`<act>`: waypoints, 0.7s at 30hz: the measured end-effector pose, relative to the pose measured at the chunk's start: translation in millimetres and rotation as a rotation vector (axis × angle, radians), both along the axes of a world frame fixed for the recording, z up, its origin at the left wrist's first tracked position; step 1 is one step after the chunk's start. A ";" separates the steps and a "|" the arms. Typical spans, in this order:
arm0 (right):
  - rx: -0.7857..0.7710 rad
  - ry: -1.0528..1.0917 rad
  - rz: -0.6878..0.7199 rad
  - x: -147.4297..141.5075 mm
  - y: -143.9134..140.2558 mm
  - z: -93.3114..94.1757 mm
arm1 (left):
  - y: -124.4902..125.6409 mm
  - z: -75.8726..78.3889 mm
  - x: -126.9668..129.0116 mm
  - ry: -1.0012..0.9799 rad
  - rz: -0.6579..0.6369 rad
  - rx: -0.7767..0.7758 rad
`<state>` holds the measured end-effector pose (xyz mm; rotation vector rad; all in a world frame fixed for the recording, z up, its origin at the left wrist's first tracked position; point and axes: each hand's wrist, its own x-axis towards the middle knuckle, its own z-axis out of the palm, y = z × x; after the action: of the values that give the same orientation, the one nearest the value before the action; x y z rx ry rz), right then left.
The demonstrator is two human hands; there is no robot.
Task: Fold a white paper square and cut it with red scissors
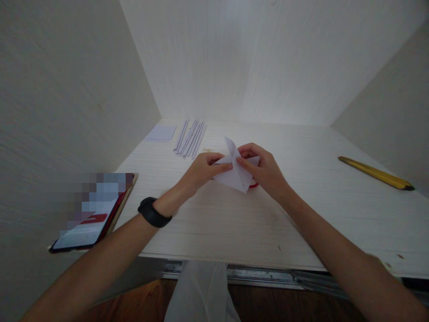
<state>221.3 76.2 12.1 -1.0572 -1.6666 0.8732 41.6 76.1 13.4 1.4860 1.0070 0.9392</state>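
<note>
Both hands pinch a folded white paper piece (pixel 236 172) above the desk (pixel 301 210): left hand (pixel 203 170) and right hand (pixel 263 170) fingers closed on its creased flaps, beside paper strips (pixel 190 137).

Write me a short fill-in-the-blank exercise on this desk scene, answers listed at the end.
1. Both hands pinch a folded piece of white ____ between them.
2. The left hand has a ____ band on its wrist; the right hand has none.
3. The phone leans at the desk's ____ edge.
4. The pencil at far right is ____ in colour.

Missing words: paper; black; left; yellow
</note>
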 end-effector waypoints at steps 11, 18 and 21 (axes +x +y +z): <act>0.092 -0.065 -0.019 -1.1 -3.6 1.9 | -1.1 0.4 0.4 -0.037 0.000 -0.050; -0.023 0.014 0.086 -1.2 -4.3 1.7 | -1.4 2.0 -0.6 0.058 0.067 0.005; -0.076 0.059 0.111 -1.9 -3.2 2.0 | -1.5 0.4 -1.5 0.051 0.063 0.028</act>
<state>219.4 73.0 14.1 -0.9881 -1.6664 1.0377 40.1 74.6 13.8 1.5150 1.0875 0.9679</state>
